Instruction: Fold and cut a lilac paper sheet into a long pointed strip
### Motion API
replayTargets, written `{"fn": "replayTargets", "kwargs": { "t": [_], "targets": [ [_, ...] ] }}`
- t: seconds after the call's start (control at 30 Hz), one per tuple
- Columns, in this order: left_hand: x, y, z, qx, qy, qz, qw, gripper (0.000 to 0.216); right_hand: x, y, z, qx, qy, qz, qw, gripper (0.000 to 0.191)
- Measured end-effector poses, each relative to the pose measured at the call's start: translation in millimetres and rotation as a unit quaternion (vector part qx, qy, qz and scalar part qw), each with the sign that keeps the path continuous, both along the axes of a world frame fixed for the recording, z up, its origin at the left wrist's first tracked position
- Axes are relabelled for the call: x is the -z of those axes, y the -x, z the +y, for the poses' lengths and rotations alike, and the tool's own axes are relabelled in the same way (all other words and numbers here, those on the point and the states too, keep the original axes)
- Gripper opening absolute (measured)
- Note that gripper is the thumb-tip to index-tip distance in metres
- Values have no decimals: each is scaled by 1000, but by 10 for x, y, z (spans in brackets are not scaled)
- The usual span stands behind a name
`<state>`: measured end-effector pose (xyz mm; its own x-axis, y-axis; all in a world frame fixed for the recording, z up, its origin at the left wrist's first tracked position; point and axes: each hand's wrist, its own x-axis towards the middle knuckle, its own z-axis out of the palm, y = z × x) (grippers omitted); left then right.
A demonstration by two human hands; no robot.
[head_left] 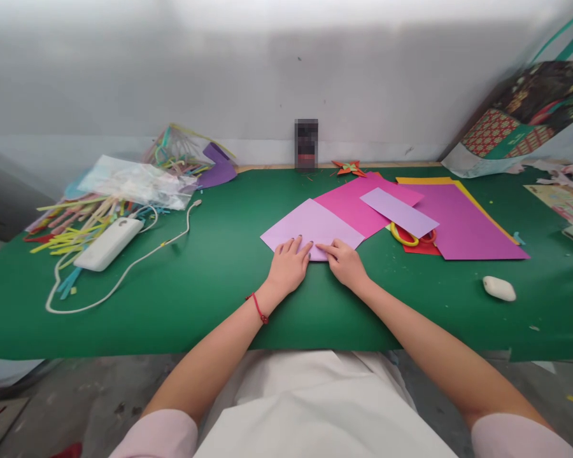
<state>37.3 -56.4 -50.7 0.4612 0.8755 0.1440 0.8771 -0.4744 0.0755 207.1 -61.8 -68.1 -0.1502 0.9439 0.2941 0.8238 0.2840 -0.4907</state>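
A light purple paper sheet (310,226) lies on the green table (210,280) in front of me. My left hand (288,266) rests on its near corner with fingers stretched flat. My right hand (346,262) presses the same near edge beside it, index finger extended onto the paper. Both hands hold the sheet down; neither lifts it. A red string bracelet is on my left wrist.
Pink (358,203), magenta (463,222) and lilac (400,212) sheets lie to the right over yellow-handled scissors (405,236). A white power bank (109,243) with cable and paper strips (71,232) sit left. A white oval object (499,288) lies right; a patterned bag (520,121) stands far right.
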Motion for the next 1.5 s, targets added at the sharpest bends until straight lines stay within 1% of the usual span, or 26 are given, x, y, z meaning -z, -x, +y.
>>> {"fn": "replayTargets", "kwargs": {
  "t": [0.37,0.73,0.93,1.17,1.5],
  "targets": [
    [-9,-32,-22,-5,-26,22,999,41,14,6,8,-4,-13,-3,1000,38],
    [-41,-61,-22,-7,-16,34,999,43,63,-1,29,-9,-35,0,999,39],
    [-49,-76,-15,-6,-14,36,999,44,57,1,32,-16,-37,-8,999,38],
    [-39,-69,-20,-14,-15,18,1000,42,67,-4,35,-18,-36,0,999,38],
    [-13,-54,-17,-7,-14,18,1000,42,63,-7,34,-28,-39,3,999,38]
  ]
}}
